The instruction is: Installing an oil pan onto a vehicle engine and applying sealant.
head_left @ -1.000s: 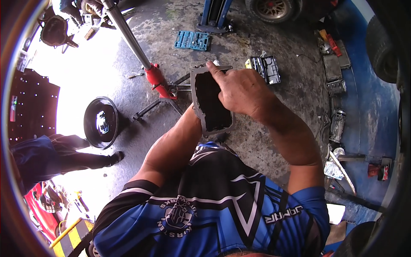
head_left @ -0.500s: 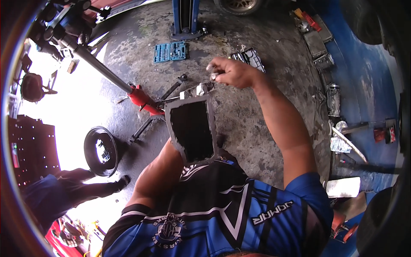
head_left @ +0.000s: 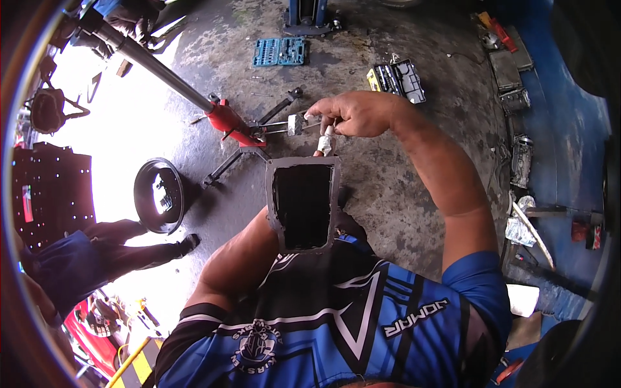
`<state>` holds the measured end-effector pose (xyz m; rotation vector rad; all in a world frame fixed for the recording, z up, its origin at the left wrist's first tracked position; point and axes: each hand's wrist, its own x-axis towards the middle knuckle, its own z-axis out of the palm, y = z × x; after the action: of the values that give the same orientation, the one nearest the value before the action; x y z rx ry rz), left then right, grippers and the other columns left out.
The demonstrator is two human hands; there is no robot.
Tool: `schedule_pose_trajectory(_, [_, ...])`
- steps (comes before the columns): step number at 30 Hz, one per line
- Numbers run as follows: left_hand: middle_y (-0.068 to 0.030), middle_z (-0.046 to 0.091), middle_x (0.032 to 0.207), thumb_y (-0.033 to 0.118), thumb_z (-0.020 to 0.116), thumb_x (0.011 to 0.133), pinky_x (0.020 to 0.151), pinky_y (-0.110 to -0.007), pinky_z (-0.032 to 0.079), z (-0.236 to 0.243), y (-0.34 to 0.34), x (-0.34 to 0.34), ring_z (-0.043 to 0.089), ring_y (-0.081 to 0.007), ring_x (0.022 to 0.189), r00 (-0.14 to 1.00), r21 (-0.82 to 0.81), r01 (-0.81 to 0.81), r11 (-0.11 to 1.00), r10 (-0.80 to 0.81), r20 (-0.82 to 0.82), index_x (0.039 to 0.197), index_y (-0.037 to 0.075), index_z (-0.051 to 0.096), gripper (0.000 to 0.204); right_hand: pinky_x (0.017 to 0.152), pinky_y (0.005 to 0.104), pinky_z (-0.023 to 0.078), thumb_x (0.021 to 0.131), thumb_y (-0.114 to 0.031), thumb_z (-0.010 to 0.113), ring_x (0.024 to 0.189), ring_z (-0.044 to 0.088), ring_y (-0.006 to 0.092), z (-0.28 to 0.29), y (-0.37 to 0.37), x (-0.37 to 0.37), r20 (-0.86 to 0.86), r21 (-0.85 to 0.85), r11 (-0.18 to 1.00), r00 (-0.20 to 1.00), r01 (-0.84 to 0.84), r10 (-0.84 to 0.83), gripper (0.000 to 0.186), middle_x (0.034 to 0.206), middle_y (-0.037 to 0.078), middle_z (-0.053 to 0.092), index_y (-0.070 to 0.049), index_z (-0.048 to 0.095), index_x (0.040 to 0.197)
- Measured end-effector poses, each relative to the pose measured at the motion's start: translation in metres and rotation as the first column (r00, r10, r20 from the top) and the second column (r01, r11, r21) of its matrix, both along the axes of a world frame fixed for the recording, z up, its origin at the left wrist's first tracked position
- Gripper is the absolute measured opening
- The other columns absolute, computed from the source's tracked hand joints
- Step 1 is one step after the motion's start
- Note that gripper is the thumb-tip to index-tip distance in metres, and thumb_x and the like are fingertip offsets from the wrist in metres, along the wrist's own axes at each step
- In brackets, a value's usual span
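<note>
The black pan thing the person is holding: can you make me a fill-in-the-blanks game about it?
1. The right hand pinches a small ____ tube above the pan.
2. The rectangular metal pan is dark and ____ inside.
3. The left hand is ____ behind the pan.
4. The open socket set case on the floor is ____.

Missing words: white; hollow; hidden; blue

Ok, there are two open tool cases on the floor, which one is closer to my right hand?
The black case with the yellow edge, lying just beyond your right hand. The blue socket case lies farther off to the left, near the lift post's base.
</note>
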<state>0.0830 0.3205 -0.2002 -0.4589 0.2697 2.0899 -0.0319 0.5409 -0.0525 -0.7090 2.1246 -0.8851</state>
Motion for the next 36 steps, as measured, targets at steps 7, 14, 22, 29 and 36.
schedule_pose_trajectory(7, [-0.0002, 0.066, 0.078, 0.043, 0.057, 0.104, 0.052, -0.030, 0.050, 0.037, -0.015, 0.007, 0.062, -0.0137, 0.063, 1.000, -0.010, 0.027, 1.000, -0.027, 0.004, 0.105, 0.012, 0.071, 0.034, 0.085, 0.0336, 0.053, 0.094, 0.005, 0.055, 0.100, 0.068, 0.0188, 0.000, -0.024, -0.012, 0.281, -0.056, 0.998, 0.959, -0.013, 0.028, 0.056, 0.112, 0.014, 0.072, 0.001, 0.044, 0.148])
schedule_pose_trajectory(14, [0.0045, 0.067, 0.078, 0.038, 0.061, 0.103, 0.051, -0.022, 0.048, 0.046, -0.047, 0.014, 0.062, -0.0059, 0.062, 0.993, 0.136, -0.116, 0.984, 0.111, 0.046, 0.101, 0.013, 0.070, 0.027, 0.081, 0.0313, 0.055, 0.092, 0.006, 0.057, 0.097, 0.067, 0.0172, -0.042, -0.047, -0.024, 0.531, -0.368, 0.911, 0.846, 0.188, 0.040, 0.055, 0.113, 0.011, 0.072, -0.002, 0.048, 0.146])
schedule_pose_trajectory(22, [-0.0009, 0.068, 0.073, 0.042, 0.064, 0.101, 0.051, -0.029, 0.052, 0.043, -0.096, 0.035, 0.063, -0.0139, 0.059, 0.943, -0.011, -0.117, 0.993, 0.107, -0.315, 0.100, 0.010, 0.072, 0.033, 0.083, 0.0277, 0.051, 0.091, 0.007, 0.059, 0.093, 0.065, 0.0145, -0.034, -0.123, -0.034, 0.450, -0.258, 0.962, 0.870, -0.091, 0.203, 0.059, 0.107, 0.010, 0.072, -0.001, 0.047, 0.148])
schedule_pose_trajectory(29, [-0.0037, 0.070, 0.082, 0.043, 0.063, 0.101, 0.055, -0.027, 0.053, 0.033, -0.124, 0.056, 0.067, -0.0154, 0.066, 0.948, 0.256, -0.307, 0.917, 0.269, 0.172, 0.110, 0.008, 0.071, 0.037, 0.083, 0.0275, 0.049, 0.091, 0.000, 0.060, 0.092, 0.063, 0.0122, -0.023, -0.190, -0.037, 0.357, -0.079, 0.937, 0.867, -0.342, 0.346, 0.055, 0.104, 0.008, 0.071, -0.001, 0.051, 0.145])
schedule_pose_trajectory(36, [-0.0055, 0.071, 0.087, 0.043, 0.063, 0.101, 0.057, -0.026, 0.054, 0.026, -0.138, 0.085, 0.068, -0.0162, 0.070, 0.830, 0.470, -0.557, 0.685, 0.487, 0.274, 0.116, 0.006, 0.070, 0.040, 0.082, 0.0277, 0.051, 0.095, -0.005, 0.063, 0.092, 0.061, 0.0113, -0.050, -0.233, -0.035, 0.508, -0.190, 0.924, 0.772, -0.331, 0.381, 0.045, 0.105, 0.007, 0.068, -0.001, 0.056, 0.139])
